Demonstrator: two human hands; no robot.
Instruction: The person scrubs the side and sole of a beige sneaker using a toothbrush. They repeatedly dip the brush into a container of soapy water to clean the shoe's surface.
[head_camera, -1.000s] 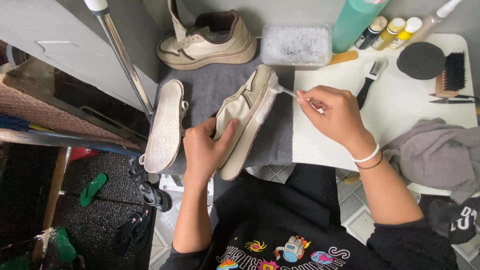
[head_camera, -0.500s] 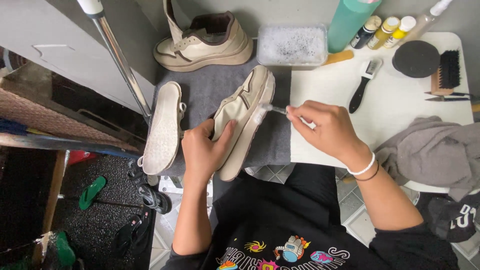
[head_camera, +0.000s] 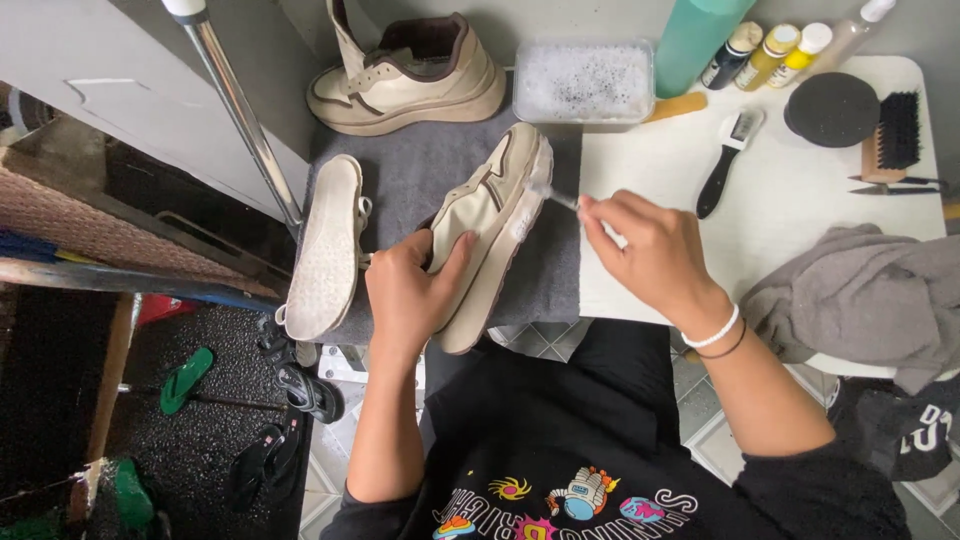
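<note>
A cream sneaker (head_camera: 497, 222) with brown trim lies on its side on a grey mat (head_camera: 420, 172). My left hand (head_camera: 412, 290) grips it around the heel and upper. My right hand (head_camera: 650, 248) holds a small clear-handled brush (head_camera: 563, 200), whose bristle end touches the sneaker's white sole edge near the toe. A white bracelet and a dark band sit on my right wrist.
A second cream sneaker (head_camera: 410, 75) stands at the back, an insole (head_camera: 325, 245) lies left of the held shoe. A tub of foamy water (head_camera: 583, 80), a teal bottle (head_camera: 700, 40), small bottles (head_camera: 770, 50), black-handled brush (head_camera: 725, 160), wooden brush (head_camera: 890, 135), grey cloth (head_camera: 860, 295) and a metal pole (head_camera: 240, 110) surround them.
My right hand with the small brush has slid down along the sole edge, from the toe tip toward the middle. My left hand keeps its hold on the sneaker.
</note>
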